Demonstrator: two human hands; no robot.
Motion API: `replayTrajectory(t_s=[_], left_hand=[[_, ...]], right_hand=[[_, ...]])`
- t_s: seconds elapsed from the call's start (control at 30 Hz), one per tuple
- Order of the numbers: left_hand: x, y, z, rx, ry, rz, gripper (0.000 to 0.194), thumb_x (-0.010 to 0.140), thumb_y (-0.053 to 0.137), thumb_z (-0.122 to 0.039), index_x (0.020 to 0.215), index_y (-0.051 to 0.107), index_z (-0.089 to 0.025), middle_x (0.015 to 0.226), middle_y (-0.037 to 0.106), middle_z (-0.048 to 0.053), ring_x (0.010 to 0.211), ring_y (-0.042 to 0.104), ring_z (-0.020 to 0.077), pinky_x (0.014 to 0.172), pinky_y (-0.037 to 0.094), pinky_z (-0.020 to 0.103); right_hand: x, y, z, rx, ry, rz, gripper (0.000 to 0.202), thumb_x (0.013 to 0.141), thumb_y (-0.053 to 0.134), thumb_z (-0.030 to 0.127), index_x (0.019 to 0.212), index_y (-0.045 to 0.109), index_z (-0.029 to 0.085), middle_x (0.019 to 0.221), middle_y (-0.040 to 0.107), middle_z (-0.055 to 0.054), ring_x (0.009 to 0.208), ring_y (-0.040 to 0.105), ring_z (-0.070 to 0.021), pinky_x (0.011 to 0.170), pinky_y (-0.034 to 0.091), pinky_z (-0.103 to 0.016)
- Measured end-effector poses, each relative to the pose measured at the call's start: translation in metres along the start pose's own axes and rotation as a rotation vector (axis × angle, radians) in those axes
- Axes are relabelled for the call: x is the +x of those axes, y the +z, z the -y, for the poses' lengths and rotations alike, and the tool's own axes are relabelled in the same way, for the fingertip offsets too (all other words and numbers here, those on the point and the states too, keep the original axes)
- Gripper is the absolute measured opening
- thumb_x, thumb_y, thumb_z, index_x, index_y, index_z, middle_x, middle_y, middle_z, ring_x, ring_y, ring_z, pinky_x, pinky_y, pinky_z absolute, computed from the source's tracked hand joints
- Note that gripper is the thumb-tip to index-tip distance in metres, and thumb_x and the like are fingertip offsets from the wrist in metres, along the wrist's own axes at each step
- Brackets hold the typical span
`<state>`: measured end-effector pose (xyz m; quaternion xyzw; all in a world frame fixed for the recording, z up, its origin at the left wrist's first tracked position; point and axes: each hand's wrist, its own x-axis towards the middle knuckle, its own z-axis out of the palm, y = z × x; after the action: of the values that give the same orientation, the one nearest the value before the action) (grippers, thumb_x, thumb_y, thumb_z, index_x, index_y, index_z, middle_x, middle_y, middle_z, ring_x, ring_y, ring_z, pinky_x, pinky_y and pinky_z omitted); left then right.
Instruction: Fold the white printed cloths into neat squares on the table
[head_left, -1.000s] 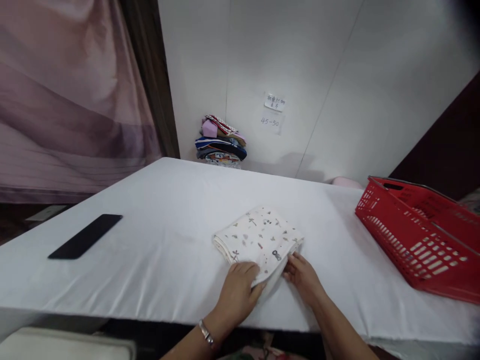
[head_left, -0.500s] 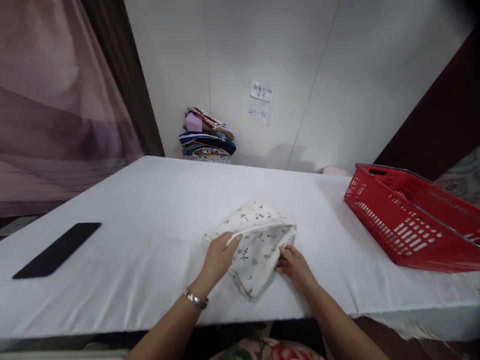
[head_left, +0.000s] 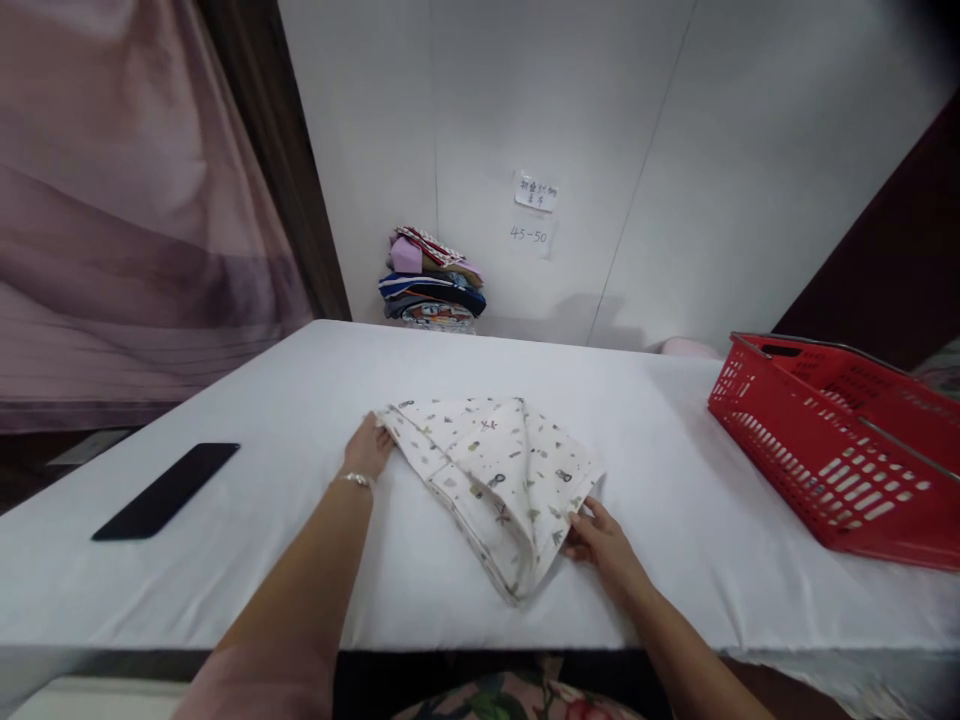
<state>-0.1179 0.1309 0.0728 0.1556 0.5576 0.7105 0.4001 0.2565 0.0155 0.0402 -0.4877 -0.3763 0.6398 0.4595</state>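
A white cloth (head_left: 480, 460) with small grey and brown prints lies partly folded on the white-covered table (head_left: 300, 590), one corner pointing toward me. My left hand (head_left: 367, 450) pinches its far left corner, drawn out to the side. On the cloth's right edge, my right hand (head_left: 598, 545) grips between thumb and fingers, close to the tabletop. A loose fold runs down the middle of the cloth, and its underlayers are hidden.
To the right stands a red plastic basket (head_left: 795, 455) with slotted walls. A flat black object (head_left: 169, 490) lies at the left. Several folded fabrics (head_left: 435, 280) are stacked against the back wall, beside two paper notes (head_left: 534, 215). A pink curtain (head_left: 142, 220) hangs at the left.
My left hand has moved left and away from me, pulling a corner of the cloth outward. The cloth is spread wider, and its open fold has dropped. My right hand stays at the right edge.
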Motion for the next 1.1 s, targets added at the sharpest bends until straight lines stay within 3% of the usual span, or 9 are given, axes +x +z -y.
replayTrajectory(t_s=[0.13,0.23,0.37,0.47,0.6,0.7,0.83,1.1], left_hand=[[-0.033,-0.020,0.038,0.145,0.082,-0.035,0.022,0.078,0.056,-0.023,0.099,0.053,-0.016,0.104,0.059,0.008,0.093,0.057,0.0149,0.088,0.045,0.031],[-0.066,-0.022,0.053,0.465,0.243,-0.012,0.032,0.073,0.062,-0.028,0.103,0.055,-0.017,0.105,0.058,0.008,0.093,0.056,0.0184,0.089,0.043,0.034],[-0.116,-0.011,0.058,0.908,0.585,0.275,0.026,0.083,0.047,-0.039,0.088,0.061,-0.018,0.094,0.059,0.005,0.084,0.056,0.0173,0.077,0.044,0.030],[-0.145,0.006,0.054,1.158,0.673,0.444,0.037,0.086,0.040,-0.045,0.076,0.064,-0.019,0.079,0.061,0.004,0.080,0.055,0.0175,0.075,0.040,0.030],[-0.165,0.030,0.049,1.370,0.635,0.446,0.052,0.085,0.036,-0.058,0.067,0.064,-0.018,0.076,0.062,0.007,0.080,0.055,0.0195,0.073,0.036,0.031],[-0.172,0.043,0.052,1.411,0.610,0.445,0.050,0.081,0.042,-0.061,0.067,0.063,-0.017,0.078,0.062,0.007,0.079,0.056,0.0198,0.071,0.035,0.031],[-0.177,0.055,0.061,1.427,0.569,0.494,0.030,0.077,0.054,-0.046,0.074,0.061,-0.017,0.078,0.064,0.005,0.078,0.057,0.0191,0.070,0.036,0.029],[-0.170,0.063,0.070,1.252,0.373,0.595,0.005,0.072,0.054,-0.020,0.075,0.058,-0.019,0.073,0.063,0.001,0.073,0.057,0.0162,0.061,0.037,0.024]], right_hand=[[0.004,0.002,0.001,-0.038,0.030,-0.010,0.054,0.067,0.072,0.043,0.112,0.051,0.021,0.069,0.062,0.001,0.059,0.056,-0.0120,0.047,0.047,-0.021],[0.009,0.006,0.002,-0.101,0.067,-0.051,0.050,0.066,0.071,0.046,0.106,0.054,0.020,0.068,0.061,0.001,0.052,0.053,-0.0107,0.040,0.042,-0.020],[0.017,0.006,0.001,-0.184,0.095,-0.035,0.040,0.067,0.070,0.047,0.091,0.056,0.019,0.059,0.059,0.002,0.044,0.050,-0.0098,0.034,0.034,-0.018],[0.020,0.003,0.000,-0.231,0.113,0.032,0.035,0.068,0.068,0.047,0.083,0.055,0.018,0.054,0.058,0.001,0.042,0.051,-0.0101,0.033,0.031,-0.017],[0.020,-0.001,-0.001,-0.255,0.123,0.077,0.038,0.068,0.066,0.051,0.082,0.054,0.018,0.054,0.059,0.002,0.039,0.049,-0.0082,0.032,0.028,-0.017],[0.019,-0.002,-0.002,-0.276,0.116,0.076,0.040,0.069,0.063,0.056,0.078,0.051,0.019,0.051,0.054,0.005,0.035,0.044,-0.0061,0.031,0.023,-0.017],[0.020,-0.004,0.002,-0.340,0.118,0.083,0.043,0.070,0.059,0.060,0.070,0.045,0.020,0.043,0.045,0.009,0.031,0.034,-0.0044,0.031,0.017,-0.018],[0.022,0.003,0.033,-0.396,0.021,0.175,0.042,0.071,0.062,0.053,0.059,0.042,0.019,0.040,0.040,0.009,0.034,0.029,-0.0038,0.035,0.017,-0.018]])
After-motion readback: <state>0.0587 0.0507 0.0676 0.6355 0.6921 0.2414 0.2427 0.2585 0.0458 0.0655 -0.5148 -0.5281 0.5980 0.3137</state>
